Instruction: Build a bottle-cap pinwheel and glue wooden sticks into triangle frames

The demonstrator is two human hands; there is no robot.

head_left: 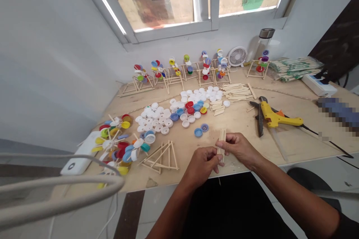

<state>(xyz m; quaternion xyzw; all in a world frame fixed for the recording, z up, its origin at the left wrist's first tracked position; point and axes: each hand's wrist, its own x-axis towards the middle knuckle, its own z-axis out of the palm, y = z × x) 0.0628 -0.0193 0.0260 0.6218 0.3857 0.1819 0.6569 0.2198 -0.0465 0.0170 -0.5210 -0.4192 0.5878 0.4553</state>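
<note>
Near the table's front edge, my left hand [204, 164] and my right hand [238, 147] both grip one small bundle of short wooden sticks [222, 137]. The sticks stand side by side, roughly upright, with their top ends showing above my fingers. My left fingers pinch the lower part, and my right thumb and fingers press from the right side. Just beyond the bundle lie two blue bottle caps [198, 132]. A pile of short sticks [217, 107] rests farther back, beside white caps [157, 117] and coloured caps [190, 110].
A yellow glue gun [276, 117] lies at right with its cord. Wheels of coloured caps [120, 145] and a triangular stick frame [161, 158] sit at left. Finished cap-wheel stands [174, 73] line the wall, near a white fan [237, 56] and a power strip [319, 85].
</note>
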